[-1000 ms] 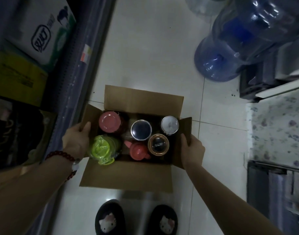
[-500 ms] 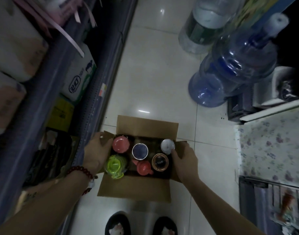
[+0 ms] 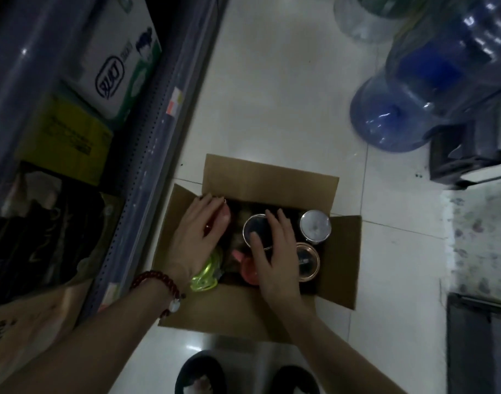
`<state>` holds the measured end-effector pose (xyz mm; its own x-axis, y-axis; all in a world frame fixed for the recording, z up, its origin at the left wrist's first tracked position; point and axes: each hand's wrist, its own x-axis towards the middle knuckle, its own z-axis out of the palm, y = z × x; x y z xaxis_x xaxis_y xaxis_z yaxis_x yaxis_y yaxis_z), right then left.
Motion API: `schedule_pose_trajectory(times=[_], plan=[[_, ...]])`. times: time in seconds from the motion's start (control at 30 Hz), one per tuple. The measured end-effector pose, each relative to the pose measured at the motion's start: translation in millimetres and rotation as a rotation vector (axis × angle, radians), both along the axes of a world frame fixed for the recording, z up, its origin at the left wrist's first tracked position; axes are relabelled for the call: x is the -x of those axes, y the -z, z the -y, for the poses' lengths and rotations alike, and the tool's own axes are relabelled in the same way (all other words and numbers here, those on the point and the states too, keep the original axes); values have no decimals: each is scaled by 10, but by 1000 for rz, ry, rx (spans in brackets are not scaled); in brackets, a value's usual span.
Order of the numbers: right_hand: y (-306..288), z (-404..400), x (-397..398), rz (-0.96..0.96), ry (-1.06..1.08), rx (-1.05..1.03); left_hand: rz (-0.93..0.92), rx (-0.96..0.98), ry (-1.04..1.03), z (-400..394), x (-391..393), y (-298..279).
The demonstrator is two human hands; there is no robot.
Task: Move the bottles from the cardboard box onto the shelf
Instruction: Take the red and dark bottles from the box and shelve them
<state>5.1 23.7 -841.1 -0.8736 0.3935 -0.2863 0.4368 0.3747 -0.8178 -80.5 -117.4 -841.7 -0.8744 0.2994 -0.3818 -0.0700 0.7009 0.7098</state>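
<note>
Head view, looking straight down. The cardboard box (image 3: 277,177) is sitting open on the tiled floor (image 3: 272,95), just right of the shelf (image 3: 158,115), and it is holding six bottles standing upright, so each long axis is pointing up toward the camera and only the lids are showing. The left hand (image 3: 198,237) is lying over the pink-lidded bottle (image 3: 226,216) in the far left corner, its grip spread and draped across the lid; whether it is closing on the bottle cannot be told. The right hand (image 3: 274,251) is resting on the dark-lidded bottle (image 3: 256,230) in the far middle, thumb on the near rim and fingers on the far rim, a loose grip not yet pressed together. The green bottle (image 3: 205,275), red bottle (image 3: 247,270), copper-lidded bottle (image 3: 307,261) and silver-lidded bottle (image 3: 315,224) are standing untouched. The shelf is lying to the left, nearer the left hand, so a straight upward lift followed by a leftward carry is likely coming.
</note>
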Motion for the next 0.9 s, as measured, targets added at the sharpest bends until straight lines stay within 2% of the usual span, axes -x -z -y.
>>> schedule_pose_trajectory(times=[0.13, 0.2, 0.33, 0.53, 0.77, 0.9], plan=[[138, -21, 181, 82, -96, -108, 20, 22, 49, 9, 99, 75], [153, -31, 281, 127, -68, -123, 74, 4, 43, 5, 158, 78], [122, 28, 267, 50, 33, -30, 127, -59, -15, -19, 182, 69], [212, 201, 183, 17, 118, -32, 161, -160, -46, 25, 174, 121], [347, 51, 287, -41, 229, -67, 175, -145, -4, 43, 261, 201], [382, -54, 274, -1, 163, -26, 172, -93, -32, -61, 332, 236]])
